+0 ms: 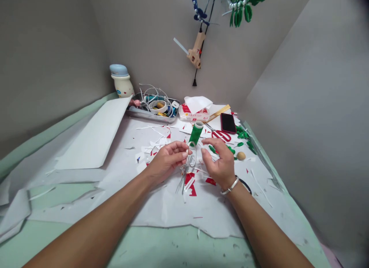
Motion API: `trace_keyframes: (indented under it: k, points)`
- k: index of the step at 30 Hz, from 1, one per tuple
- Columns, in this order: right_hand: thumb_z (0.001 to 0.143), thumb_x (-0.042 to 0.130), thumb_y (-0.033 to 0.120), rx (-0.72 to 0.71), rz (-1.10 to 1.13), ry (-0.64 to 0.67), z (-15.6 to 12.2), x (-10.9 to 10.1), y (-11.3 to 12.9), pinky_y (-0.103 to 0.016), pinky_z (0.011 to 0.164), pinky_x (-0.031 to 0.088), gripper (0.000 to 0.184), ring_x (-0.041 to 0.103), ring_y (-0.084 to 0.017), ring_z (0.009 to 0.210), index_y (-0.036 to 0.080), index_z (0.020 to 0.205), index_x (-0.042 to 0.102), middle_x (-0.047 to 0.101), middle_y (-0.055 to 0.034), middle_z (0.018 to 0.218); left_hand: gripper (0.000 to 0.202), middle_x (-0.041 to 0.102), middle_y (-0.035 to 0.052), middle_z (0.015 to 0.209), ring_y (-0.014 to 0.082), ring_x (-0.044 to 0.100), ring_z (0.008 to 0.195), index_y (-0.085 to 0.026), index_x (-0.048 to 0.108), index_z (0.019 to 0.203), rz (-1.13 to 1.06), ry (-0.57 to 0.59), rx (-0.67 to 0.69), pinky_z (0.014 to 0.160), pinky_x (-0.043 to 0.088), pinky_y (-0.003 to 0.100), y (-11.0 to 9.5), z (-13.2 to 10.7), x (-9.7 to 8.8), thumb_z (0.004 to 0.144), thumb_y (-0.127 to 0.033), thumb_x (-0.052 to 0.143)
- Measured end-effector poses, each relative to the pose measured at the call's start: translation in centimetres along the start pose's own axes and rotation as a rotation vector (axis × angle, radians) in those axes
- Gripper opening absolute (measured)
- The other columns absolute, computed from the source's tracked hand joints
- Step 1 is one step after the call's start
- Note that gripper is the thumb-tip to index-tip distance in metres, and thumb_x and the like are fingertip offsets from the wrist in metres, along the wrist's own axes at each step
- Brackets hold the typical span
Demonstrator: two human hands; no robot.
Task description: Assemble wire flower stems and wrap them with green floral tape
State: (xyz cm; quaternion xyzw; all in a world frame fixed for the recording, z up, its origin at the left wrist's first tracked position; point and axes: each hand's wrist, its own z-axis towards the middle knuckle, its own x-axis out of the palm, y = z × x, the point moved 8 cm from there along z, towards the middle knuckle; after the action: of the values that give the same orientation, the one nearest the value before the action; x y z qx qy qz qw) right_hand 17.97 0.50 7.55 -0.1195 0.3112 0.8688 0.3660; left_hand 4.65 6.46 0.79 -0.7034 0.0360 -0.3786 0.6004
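Note:
Between the thumb and fingertips of my left hand (168, 160) is pinched a thin whitish loop (191, 143), held upright over the middle of the table. My right hand (221, 162) is to the right of it, fingers curved and thumb apart, with nothing visible in its grip. A spool of green thread (196, 134) stands just behind the loop. Below my hands lie thin silvery wires (182, 183) and red paper scraps (192, 190). My left fingertips partly cover the loop's left side.
A metal tray (152, 116) of tapes and wire sits at the back, beside a tissue pack (194, 113). Red-handled scissors (221, 135), a phone (228, 123) and green leaf pieces (243, 134) lie at right. White board (95, 135) leans left. A glue gun (196, 50) hangs above.

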Motion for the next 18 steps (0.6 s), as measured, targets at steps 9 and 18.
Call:
trace_keyframes:
  k: [9, 18]
  points:
    - [0.079, 0.059, 0.019, 0.135, -0.184, -0.253, 0.0, -2.3, -3.3, -0.04, 0.089, 0.046, 0.028, 0.057, -0.022, 0.101, 0.021, 0.107, 0.06, 0.062, -0.0083, 0.105, 0.02, 0.063, 0.0017, 0.083, 0.0052, 0.051, 0.061, -0.015, 0.063, 0.088, -0.027, -0.017, -0.017, 0.058, 0.04, 0.018, -0.2, -0.1, 0.0, 0.07, -0.012, 0.07]
    - [0.087, 0.051, 0.028, 0.107, -0.041, 0.217, -0.7, 1.5, -1.4, -0.022, 0.051, 0.04, 0.017, 0.052, -0.01, 0.049, 0.02, 0.077, 0.063, 0.06, 0.0018, 0.059, 0.019, 0.064, 0.0027, 0.083, 0.0048, 0.051, 0.058, -0.014, 0.061, 0.087, -0.047, -0.051, 0.01, 0.054, 0.038, 0.017, -0.5, 0.0, -0.3, 0.07, -0.012, 0.07]
